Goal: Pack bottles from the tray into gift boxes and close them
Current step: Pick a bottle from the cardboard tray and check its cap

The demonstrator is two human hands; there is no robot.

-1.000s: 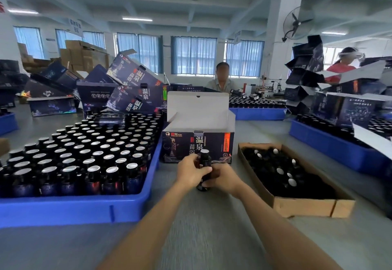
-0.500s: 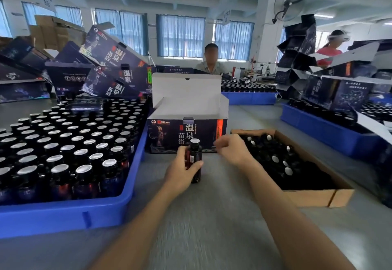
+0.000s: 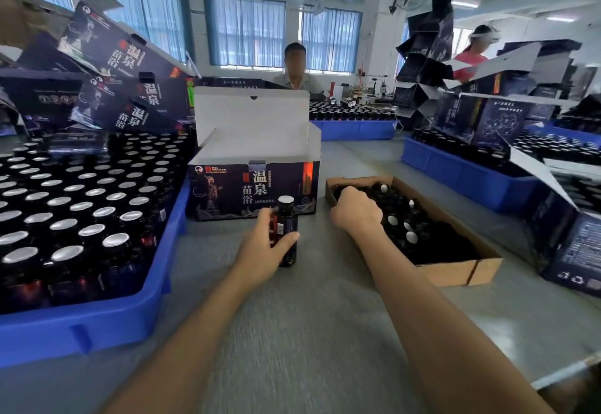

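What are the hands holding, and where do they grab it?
The left hand grips a bottle round its middle. The right hand is in the cardboard box; whether it holds anything is hidden.

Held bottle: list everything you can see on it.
The bottle is small, dark and glossy, glass by the look, with a flat silvery cap and a dark label with a red strip and blurred white print. It stands upright just in front of the open box, base at or just above the table; I cannot tell which. The left grip holds its body, wrapped round it with the thumb across the front.
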